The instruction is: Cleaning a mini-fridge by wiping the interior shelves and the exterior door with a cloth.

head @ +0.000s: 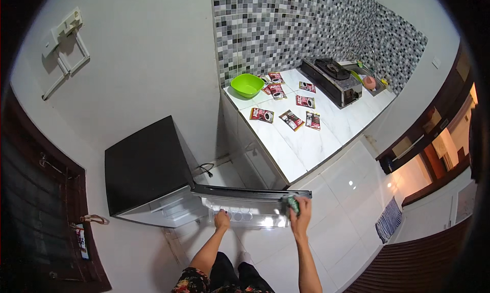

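Note:
A small black-topped refrigerator point(149, 166) stands before me with its door point(252, 192) swung out to the right. My left hand point(222, 219) is at the shelf on the inner side of the door; its fingers are partly hidden, and I cannot tell whether it grips anything. My right hand point(301, 212) holds a green sponge-like item point(293, 205), slightly blurred, at the outer end of the door. Clear door shelves point(264, 219) with round hollows lie between the two hands. Part of the lit inside of the refrigerator shows below its top.
A marble-look counter point(321, 140) carries a green plastic bowl point(247, 85), several coffee sachets point(262, 115) and a gas stove point(333, 78). Beyond the stove is a sink point(377, 87) with dishes. A plug and cord point(207, 170) lie behind the refrigerator. A striped cloth point(389, 220) is at the right.

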`<action>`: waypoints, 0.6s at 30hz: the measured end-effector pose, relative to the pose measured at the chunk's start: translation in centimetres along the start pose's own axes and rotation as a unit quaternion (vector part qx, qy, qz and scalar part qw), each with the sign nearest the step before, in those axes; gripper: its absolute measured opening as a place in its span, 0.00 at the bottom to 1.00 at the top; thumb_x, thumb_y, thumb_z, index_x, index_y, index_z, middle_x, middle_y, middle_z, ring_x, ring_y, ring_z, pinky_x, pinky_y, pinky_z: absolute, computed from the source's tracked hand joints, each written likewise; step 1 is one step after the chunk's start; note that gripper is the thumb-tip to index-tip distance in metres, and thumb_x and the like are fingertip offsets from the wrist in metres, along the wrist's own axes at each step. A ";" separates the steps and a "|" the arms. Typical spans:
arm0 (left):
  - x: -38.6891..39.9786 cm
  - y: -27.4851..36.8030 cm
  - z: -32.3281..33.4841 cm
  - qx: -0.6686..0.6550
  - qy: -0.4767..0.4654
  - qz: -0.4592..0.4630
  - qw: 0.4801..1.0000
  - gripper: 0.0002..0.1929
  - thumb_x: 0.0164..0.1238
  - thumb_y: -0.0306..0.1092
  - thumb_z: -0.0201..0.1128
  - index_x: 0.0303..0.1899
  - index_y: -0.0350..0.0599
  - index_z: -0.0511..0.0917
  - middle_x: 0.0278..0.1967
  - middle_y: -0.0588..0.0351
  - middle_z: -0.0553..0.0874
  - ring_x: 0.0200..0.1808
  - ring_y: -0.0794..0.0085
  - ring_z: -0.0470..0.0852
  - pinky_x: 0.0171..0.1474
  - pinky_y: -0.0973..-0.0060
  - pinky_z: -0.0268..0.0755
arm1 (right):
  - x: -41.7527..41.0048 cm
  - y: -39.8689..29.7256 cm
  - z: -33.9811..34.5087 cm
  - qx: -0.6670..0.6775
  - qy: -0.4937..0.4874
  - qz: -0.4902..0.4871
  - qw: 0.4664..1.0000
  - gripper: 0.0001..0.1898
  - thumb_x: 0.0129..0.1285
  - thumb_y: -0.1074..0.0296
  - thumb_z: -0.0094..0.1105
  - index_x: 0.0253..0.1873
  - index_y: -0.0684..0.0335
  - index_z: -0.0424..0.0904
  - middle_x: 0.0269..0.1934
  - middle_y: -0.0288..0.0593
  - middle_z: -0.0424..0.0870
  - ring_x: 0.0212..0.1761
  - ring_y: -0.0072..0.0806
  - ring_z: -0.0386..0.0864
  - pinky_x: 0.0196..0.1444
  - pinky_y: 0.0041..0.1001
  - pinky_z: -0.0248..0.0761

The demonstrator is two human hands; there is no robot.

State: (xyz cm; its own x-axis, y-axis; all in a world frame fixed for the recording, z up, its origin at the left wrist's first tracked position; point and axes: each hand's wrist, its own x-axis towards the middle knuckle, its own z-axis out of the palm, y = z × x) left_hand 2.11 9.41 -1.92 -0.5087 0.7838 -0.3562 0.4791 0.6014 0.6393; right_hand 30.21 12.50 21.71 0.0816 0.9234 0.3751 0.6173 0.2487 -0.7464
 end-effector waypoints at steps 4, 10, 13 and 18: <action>-1.2 1.4 1.0 0.069 0.067 0.052 0.994 0.09 0.58 0.35 0.58 0.33 0.39 0.77 0.30 0.44 0.82 0.35 0.50 0.81 0.40 0.58 0.74 | 1.2 2.2 0.0 -0.129 0.012 -0.028 0.991 0.21 0.46 0.77 0.62 0.49 0.55 0.77 0.50 0.49 0.71 0.53 0.47 0.66 0.53 0.38 0.64; -2.2 1.8 0.9 0.098 0.059 0.047 0.992 0.16 0.55 0.32 0.60 0.42 0.30 0.69 0.42 0.38 0.77 0.44 0.49 0.79 0.46 0.61 0.73 | -0.6 -1.4 7.7 -0.126 -0.088 -0.123 0.980 0.30 0.37 0.81 0.61 0.52 0.49 0.76 0.49 0.45 0.72 0.49 0.44 0.67 0.52 0.39 0.65; -3.1 2.8 1.0 0.102 0.047 0.034 0.993 0.19 0.54 0.32 0.59 0.44 0.30 0.67 0.45 0.37 0.74 0.45 0.49 0.77 0.48 0.62 0.72 | -1.2 -3.9 12.0 -0.125 -0.088 -0.166 0.974 0.28 0.39 0.80 0.59 0.50 0.50 0.77 0.48 0.43 0.73 0.48 0.42 0.69 0.49 0.37 0.66; -4.8 3.4 0.6 0.121 0.098 0.091 0.984 0.21 0.53 0.31 0.60 0.46 0.28 0.66 0.46 0.39 0.71 0.47 0.49 0.74 0.51 0.62 0.69 | -0.9 -4.8 12.6 -0.114 -0.121 -0.181 0.969 0.26 0.40 0.78 0.59 0.50 0.51 0.76 0.47 0.43 0.74 0.47 0.42 0.70 0.48 0.37 0.66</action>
State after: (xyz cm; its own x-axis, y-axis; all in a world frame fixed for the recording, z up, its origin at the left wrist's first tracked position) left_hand 6.64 7.79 1.58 -0.5154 0.8513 -0.0983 0.7191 0.4920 0.4908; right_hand 17.34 14.14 18.07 -0.3425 0.8356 0.4294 0.7298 0.5245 -0.4385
